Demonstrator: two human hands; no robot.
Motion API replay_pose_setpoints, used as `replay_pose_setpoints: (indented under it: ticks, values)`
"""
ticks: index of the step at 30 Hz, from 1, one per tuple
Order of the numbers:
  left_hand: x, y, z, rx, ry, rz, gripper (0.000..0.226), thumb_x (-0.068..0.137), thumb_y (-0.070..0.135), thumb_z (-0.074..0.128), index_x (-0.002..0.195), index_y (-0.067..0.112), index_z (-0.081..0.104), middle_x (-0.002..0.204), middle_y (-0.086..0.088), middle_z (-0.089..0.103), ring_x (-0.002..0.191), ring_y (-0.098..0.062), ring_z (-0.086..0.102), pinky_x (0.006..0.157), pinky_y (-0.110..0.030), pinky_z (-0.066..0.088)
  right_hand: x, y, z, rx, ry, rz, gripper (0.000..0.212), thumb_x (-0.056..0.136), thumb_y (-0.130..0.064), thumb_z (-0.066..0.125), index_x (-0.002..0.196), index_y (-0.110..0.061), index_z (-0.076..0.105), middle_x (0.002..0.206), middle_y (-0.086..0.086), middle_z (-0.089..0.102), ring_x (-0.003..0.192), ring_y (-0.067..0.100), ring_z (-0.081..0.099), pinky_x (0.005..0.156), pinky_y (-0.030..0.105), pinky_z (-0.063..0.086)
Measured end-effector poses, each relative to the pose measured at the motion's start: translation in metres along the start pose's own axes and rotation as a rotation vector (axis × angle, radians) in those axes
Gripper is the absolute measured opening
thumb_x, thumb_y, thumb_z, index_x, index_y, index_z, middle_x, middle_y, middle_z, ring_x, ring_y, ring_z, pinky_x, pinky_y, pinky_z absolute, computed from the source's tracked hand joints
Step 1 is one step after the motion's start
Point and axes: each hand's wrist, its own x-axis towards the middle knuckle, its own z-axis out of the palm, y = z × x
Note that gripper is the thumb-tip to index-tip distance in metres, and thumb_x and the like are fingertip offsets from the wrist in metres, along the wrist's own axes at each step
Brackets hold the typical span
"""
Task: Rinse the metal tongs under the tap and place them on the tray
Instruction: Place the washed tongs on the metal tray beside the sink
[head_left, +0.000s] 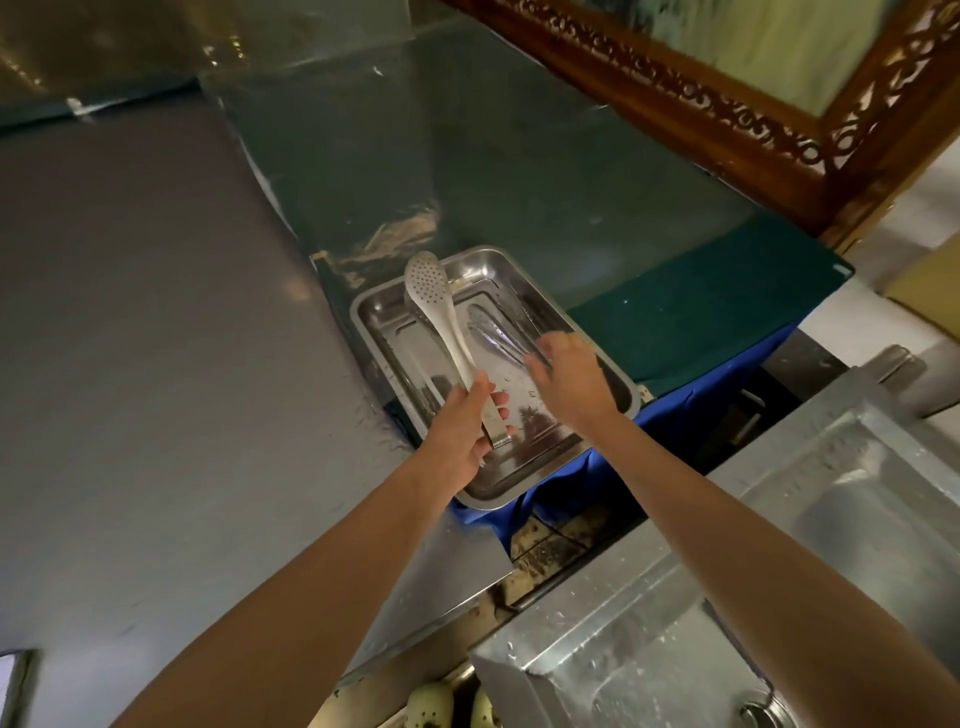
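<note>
Tongs (441, 322) are held in the left hand (462, 431), fingers curled round the hinge end, tips raised over the tray (410, 374), prob. for laying beside another pair (493, 332) (right hand (569, 376) reaches there, grip unclear).

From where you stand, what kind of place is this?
Most likely a kitchen wash-up area, perhaps a catering one: a wet steel sink, a steel counter, and a steel tray over which the left hand holds perforated tongs.
</note>
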Motion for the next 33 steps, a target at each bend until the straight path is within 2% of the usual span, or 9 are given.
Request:
replay_pose_setpoints:
  ticks: [3, 6, 11, 16, 20, 23, 25, 28, 33]
  values:
    - [0.007, 0.002, 0.007, 0.031, -0.037, -0.007, 0.034, 0.097, 0.039, 0.041, 0.117, 0.014, 0.053, 0.115, -0.008, 0.062, 0.107, -0.024, 0.059, 0.104, -0.048, 0.041, -0.021, -0.022, -0.011, 0.295, -0.060, -0.108, 0.035, 0.094, -0.034, 0.046, 0.125, -0.016, 0.047, 0.111, -0.004, 0.054, 0.089, 0.002, 0.054, 0.077, 0.017, 0.047]
    - [0.009, 0.004, 0.012, -0.010, -0.124, -0.016, 0.045, 0.098, 0.041, 0.038, 0.134, 0.016, 0.044, 0.124, -0.006, 0.056, 0.127, -0.029, 0.048, 0.100, -0.039, 0.042, -0.035, -0.034, -0.014, 0.289, -0.164, -0.218, 0.032, 0.093, -0.029, 0.047, 0.124, -0.021, 0.045, 0.108, -0.007, 0.051, 0.086, 0.004, 0.054, 0.070, 0.013, 0.045]
    - [0.012, 0.005, 0.013, -0.056, -0.259, -0.019, 0.050, 0.097, 0.045, 0.030, 0.134, 0.015, 0.045, 0.137, -0.014, 0.052, 0.127, -0.027, 0.049, 0.109, -0.044, 0.036, -0.029, -0.040, -0.018, 0.214, -0.228, -0.179, 0.035, 0.095, -0.023, 0.047, 0.129, -0.017, 0.042, 0.112, 0.001, 0.052, 0.088, 0.010, 0.053, 0.076, 0.022, 0.043]
    - [0.017, 0.016, 0.003, 0.107, -0.451, 0.021, 0.056, 0.091, 0.053, 0.031, 0.127, 0.016, 0.052, 0.122, -0.013, 0.058, 0.112, -0.026, 0.055, 0.096, -0.040, 0.045, -0.024, -0.044, -0.029, 0.524, -0.309, 0.036, 0.033, 0.096, -0.022, 0.047, 0.128, -0.014, 0.043, 0.081, -0.009, 0.056, 0.068, 0.001, 0.056, 0.056, 0.010, 0.041]
    - [0.024, 0.027, -0.010, 0.481, -0.298, 0.102, 0.035, 0.097, 0.044, 0.035, 0.096, 0.022, 0.063, 0.105, -0.007, 0.063, 0.098, -0.020, 0.058, 0.081, -0.030, 0.045, -0.027, -0.043, -0.017, 0.496, -0.218, 0.099, 0.026, 0.098, -0.025, 0.042, 0.118, -0.008, 0.046, 0.079, -0.006, 0.052, 0.062, 0.002, 0.045, 0.049, 0.009, 0.037]
    - [0.034, 0.028, -0.034, 0.939, 0.025, 0.323, 0.029, 0.096, 0.035, 0.042, 0.098, 0.017, 0.066, 0.093, -0.001, 0.063, 0.090, -0.016, 0.058, 0.071, -0.020, 0.041, -0.034, -0.037, 0.001, 0.470, -0.206, 0.164, 0.019, 0.099, -0.020, 0.040, 0.107, -0.003, 0.044, 0.075, -0.002, 0.050, 0.060, 0.004, 0.044, 0.044, 0.003, 0.036]
    - [0.038, 0.027, -0.057, 1.233, 0.203, 0.507, 0.020, 0.092, 0.022, 0.053, 0.105, 0.020, 0.068, 0.100, -0.002, 0.062, 0.100, -0.019, 0.054, 0.084, -0.023, 0.039, -0.038, -0.033, 0.012, 0.437, -0.200, 0.193, 0.021, 0.098, -0.018, 0.040, 0.109, 0.000, 0.043, 0.070, -0.006, 0.048, 0.061, 0.003, 0.045, 0.044, 0.003, 0.036]
    - [0.043, 0.023, -0.078, 1.380, 0.230, 0.547, 0.019, 0.086, 0.011, 0.060, 0.101, 0.018, 0.070, 0.110, -0.010, 0.055, 0.110, -0.030, 0.043, 0.098, -0.032, 0.032, -0.041, -0.033, 0.029, 0.373, -0.211, 0.228, 0.022, 0.098, -0.018, 0.041, 0.111, 0.000, 0.042, 0.083, 0.002, 0.056, 0.065, 0.008, 0.049, 0.046, 0.010, 0.035]
    - [0.045, 0.018, -0.082, 1.417, 0.200, 0.544, 0.013, 0.087, 0.013, 0.060, 0.096, 0.013, 0.070, 0.112, -0.014, 0.053, 0.113, -0.033, 0.040, 0.101, -0.035, 0.031, -0.050, -0.039, 0.053, 0.210, -0.239, 0.227, 0.021, 0.097, -0.014, 0.042, 0.110, 0.002, 0.040, 0.113, 0.023, 0.054, 0.094, 0.028, 0.053, 0.071, 0.030, 0.038]
